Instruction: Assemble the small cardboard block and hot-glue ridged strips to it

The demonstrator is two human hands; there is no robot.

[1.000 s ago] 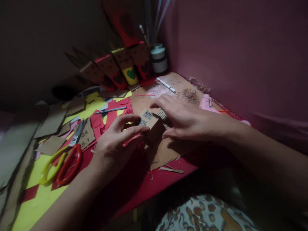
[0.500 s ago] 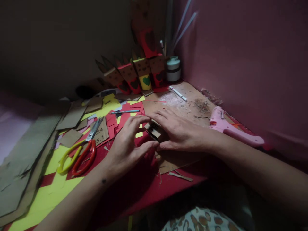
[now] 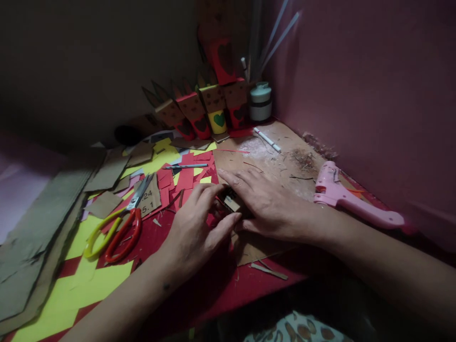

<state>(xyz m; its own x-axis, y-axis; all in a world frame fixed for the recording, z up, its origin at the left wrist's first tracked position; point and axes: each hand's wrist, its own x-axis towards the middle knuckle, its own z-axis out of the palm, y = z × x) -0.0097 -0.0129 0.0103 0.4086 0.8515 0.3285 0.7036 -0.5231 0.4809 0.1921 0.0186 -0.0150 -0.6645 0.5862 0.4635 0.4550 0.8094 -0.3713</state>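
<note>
Between my two hands, low over the front of the table, is a small cardboard box-like piece (image 3: 232, 203) with dark marks on it. My left hand (image 3: 199, 221) curls around its left side, thumb in front and fingers behind. My right hand (image 3: 269, 202) closes over its right side from above, so much of the piece is hidden. Beneath the hands lies a brown cardboard sheet (image 3: 249, 249). To the left rest scissors (image 3: 131, 204) with one yellow and one red handle. On the right lies a pink hot glue gun (image 3: 356, 202).
Several cardboard figures with painted hearts (image 3: 219, 121) stand at the back beside a lidded jar (image 3: 261, 102). A white marker (image 3: 267, 139) and a pen (image 3: 186, 166) lie behind my hands. Yellow paper (image 3: 96, 289), red scraps and cardboard pieces (image 3: 35, 247) cover the left side.
Both hands remain around the small cardboard piece, which has tilted and is more covered by the fingers. The view has shifted slightly.
</note>
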